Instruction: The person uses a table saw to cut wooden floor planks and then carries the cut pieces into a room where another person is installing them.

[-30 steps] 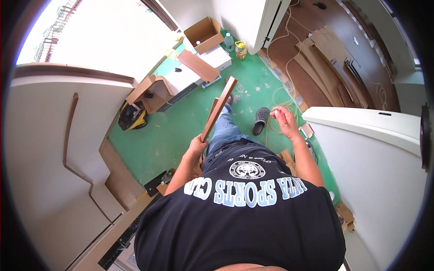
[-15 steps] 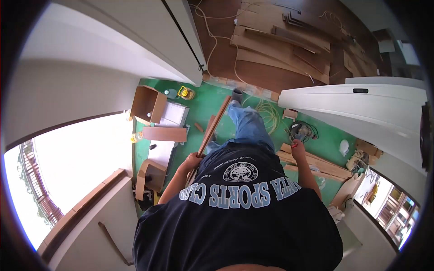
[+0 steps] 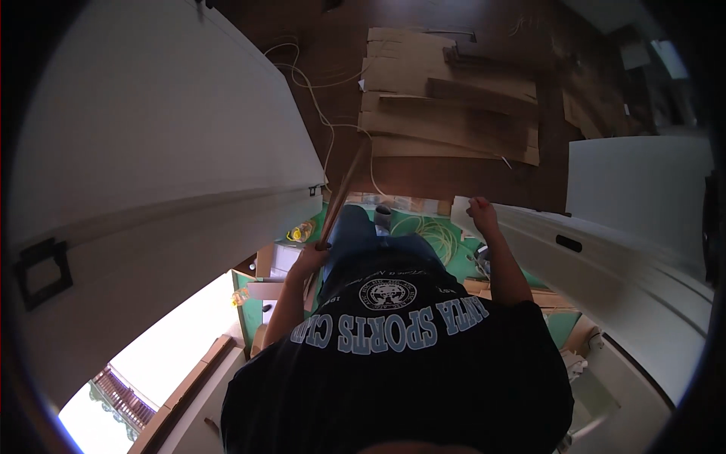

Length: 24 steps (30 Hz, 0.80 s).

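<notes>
My left hand [image 3: 308, 259] is closed around long, narrow brown wood trim strips [image 3: 342, 195]. They tilt upward ahead of me, and their far end rises over the doorway, slightly blurred. At the right, my right hand [image 3: 482, 214] is raised beside the edge of a white door [image 3: 522, 233]. Its fingers are curled together, with a hint of red at the fingertips; what it is, I cannot make out. My legs in blue jeans [image 3: 349, 229] show below the shirt, with one dark shoe [image 3: 383, 219] near the threshold.
Beyond the doorway, cardboard sheets [image 3: 446, 144] and dark planks [image 3: 476, 96] lie on a brown floor. A pale cable [image 3: 321, 117] snakes along the left, and a coiled hose [image 3: 435, 236] rests on green floor covering. A yellow-capped bottle [image 3: 301, 231] stands left; light boards [image 3: 552, 297] lie right.
I have moved forward toward the doorway, so more of the far room shows. My left hand carries the trim strips along, and my right hand has risen to the door's edge.
</notes>
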Available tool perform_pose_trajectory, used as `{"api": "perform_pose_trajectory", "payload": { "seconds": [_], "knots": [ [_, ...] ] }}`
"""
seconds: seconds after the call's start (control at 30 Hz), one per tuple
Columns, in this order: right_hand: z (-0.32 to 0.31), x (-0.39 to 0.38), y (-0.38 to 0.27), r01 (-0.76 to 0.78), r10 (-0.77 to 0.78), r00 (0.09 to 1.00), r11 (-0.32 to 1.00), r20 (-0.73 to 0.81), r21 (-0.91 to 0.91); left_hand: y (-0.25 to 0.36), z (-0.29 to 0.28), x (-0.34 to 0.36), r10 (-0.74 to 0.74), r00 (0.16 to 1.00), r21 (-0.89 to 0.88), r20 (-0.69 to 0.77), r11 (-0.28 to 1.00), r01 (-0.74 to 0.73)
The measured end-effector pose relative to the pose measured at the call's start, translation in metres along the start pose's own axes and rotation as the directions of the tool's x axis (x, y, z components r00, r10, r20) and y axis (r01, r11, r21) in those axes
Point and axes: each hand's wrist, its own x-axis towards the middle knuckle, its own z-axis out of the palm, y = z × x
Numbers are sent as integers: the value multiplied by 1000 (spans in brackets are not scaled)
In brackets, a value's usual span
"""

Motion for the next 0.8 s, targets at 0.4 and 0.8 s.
{"api": "perform_pose_trajectory", "payload": {
  "seconds": [0.4,0.8],
  "knots": [
    [-13,54,143,-265,267,954,964,136,-36,190,-36,196,-185,983,-564,-7,812,148],
    [-153,438,-263,315,-273,912,944,-306,96,484,-163,411,-183,983,-526,14,835,163]
  ]
}}
